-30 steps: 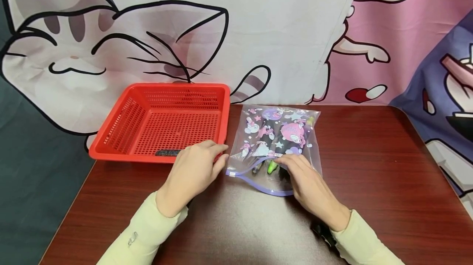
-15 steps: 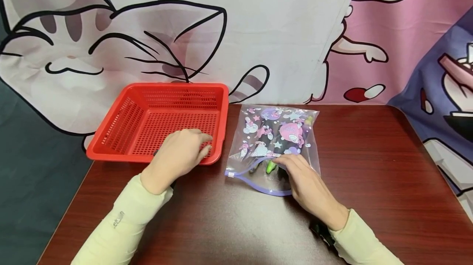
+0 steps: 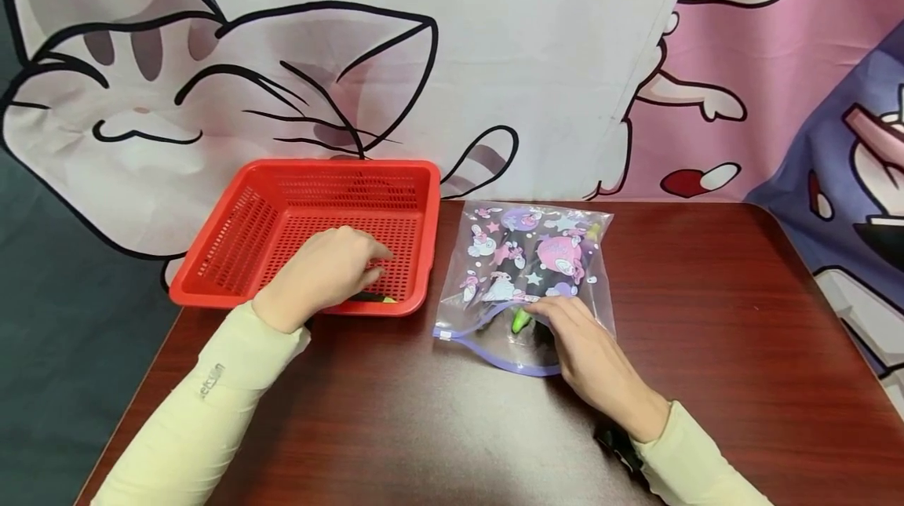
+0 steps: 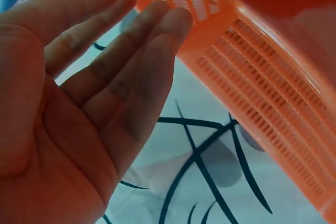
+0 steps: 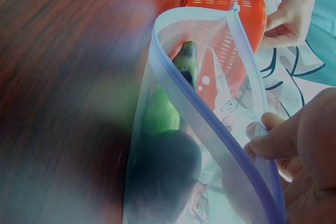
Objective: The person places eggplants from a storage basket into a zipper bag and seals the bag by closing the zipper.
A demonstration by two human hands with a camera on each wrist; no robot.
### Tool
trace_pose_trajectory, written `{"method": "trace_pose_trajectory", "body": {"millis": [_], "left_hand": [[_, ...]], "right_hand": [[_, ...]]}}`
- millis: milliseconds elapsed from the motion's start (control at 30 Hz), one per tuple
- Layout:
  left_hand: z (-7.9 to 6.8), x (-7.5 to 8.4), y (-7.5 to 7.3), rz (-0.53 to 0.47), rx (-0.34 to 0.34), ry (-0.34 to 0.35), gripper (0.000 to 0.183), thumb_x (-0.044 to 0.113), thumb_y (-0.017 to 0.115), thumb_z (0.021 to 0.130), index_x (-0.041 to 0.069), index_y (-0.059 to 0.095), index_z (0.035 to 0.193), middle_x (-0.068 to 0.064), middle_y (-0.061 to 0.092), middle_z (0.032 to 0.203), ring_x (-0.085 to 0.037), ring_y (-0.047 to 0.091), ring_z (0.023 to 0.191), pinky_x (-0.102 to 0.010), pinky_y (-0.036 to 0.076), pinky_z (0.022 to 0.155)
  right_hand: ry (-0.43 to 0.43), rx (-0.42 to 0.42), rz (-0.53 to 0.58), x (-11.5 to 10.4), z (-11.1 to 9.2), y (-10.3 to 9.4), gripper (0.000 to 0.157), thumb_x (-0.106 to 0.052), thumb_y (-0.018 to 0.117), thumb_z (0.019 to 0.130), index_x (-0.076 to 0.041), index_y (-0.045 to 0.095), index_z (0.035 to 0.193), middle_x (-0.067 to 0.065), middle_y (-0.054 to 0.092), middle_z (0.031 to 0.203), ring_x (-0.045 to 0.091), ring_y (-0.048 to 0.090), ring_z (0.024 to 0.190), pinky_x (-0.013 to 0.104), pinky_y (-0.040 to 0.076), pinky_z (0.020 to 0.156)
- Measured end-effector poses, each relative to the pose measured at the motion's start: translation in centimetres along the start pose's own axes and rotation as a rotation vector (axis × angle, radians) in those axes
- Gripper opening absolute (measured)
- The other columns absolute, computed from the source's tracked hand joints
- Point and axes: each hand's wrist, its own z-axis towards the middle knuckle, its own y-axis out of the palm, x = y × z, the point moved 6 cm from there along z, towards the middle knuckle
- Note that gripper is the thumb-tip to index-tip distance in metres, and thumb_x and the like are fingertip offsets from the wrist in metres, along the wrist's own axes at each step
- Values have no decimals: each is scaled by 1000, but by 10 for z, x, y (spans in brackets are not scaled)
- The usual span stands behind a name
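My left hand (image 3: 328, 267) hovers over the front wall of the red plastic basket (image 3: 304, 165). In the left wrist view its fingers (image 4: 142, 77) are loosely bent with nothing in them. Partly hidden beneath that hand, a dark, long thing (image 3: 369, 297) with a light green tip lies in the basket. My right hand (image 3: 600, 357) pinches the rim of a clear printed zip bag (image 3: 459, 278), whose mouth gapes. In the right wrist view the bag holds a green thing (image 5: 161, 114), a dark rounded thing (image 5: 168, 171) and a stem-like greenish end (image 5: 187, 56).
Basket and bag stand side by side on a dark red wooden table (image 3: 706, 318). A small white zip slider (image 3: 444, 334) sits at the bag's left corner. Behind the table hangs a cartoon-printed cloth (image 3: 551, 82).
My left hand has moved left from beside the bag to over the basket, uncovering the light green tip. My right hand keeps its place at the bag's rim.
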Motion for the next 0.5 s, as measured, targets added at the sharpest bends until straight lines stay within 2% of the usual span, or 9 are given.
{"method": "trace_pose_trajectory", "body": {"millis": [167,267,367,500], "left_hand": [[5,-11,0,16,-45,12,16,11,77,86,13,79,102,3,71,83,-15,60,67,-38,55,63],[8,-19,2,2,-77,5,17,11,78,86,14,80,102,3,71,84,-13,58,65,-35,54,63],[11,-29,5,-20,-107,-4,19,11,79,85,14,80,104,0,74,92,-14,63,72,-36,56,66],[14,-43,10,-32,-158,-20,24,13,82,83,12,79,107,-3,75,103,-20,70,92,-43,57,80]], "right_hand": [[3,-5,3,1,0,1,36,6,38,100,-4,60,126,3,61,124,21,55,113,31,38,102],[3,-4,4,1,-1,1,36,5,38,100,-4,61,126,3,61,124,21,55,113,31,38,102],[-1,2,4,1,-1,1,35,4,38,101,-4,61,126,4,61,124,21,55,113,30,38,102],[-9,6,5,1,-1,1,34,2,37,101,-3,61,126,4,61,124,21,55,112,30,37,102]]}}
